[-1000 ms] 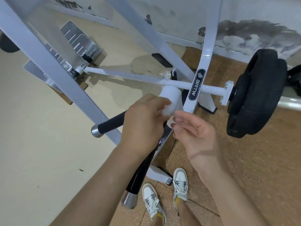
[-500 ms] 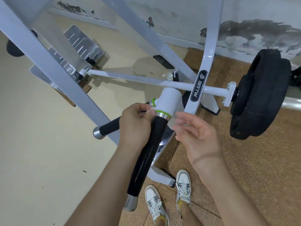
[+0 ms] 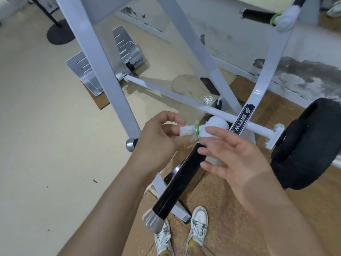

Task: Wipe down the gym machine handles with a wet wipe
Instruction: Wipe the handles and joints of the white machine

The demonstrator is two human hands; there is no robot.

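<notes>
A white wet wipe [image 3: 187, 130] is wrapped round the short side handle, right beside the green ring [image 3: 197, 131] at the white hub [image 3: 216, 124]. My left hand [image 3: 160, 139] grips the wipe and that handle; only the handle's metal end cap [image 3: 130, 145] shows past my wrist. A long black handle [image 3: 178, 183] slopes down from the hub toward my shoes and ends in a metal cap [image 3: 152, 219]. My right hand [image 3: 232, 157] is open with spread fingers, its fingertips close to the top of the black handle. Whether they touch it is unclear.
White machine frame tubes [image 3: 96, 67] cross the view. A black weight plate [image 3: 304, 145] sits on the right. Another black handle [image 3: 258, 15] with a green ring is at the top right. Metal footplates [image 3: 127, 48] lie on the floor behind, and my shoes [image 3: 197, 224] are below.
My left hand has slid with the wipe from the top of the long black handle onto the side handle by the green ring. My right hand has spread open. The view has tilted upward.
</notes>
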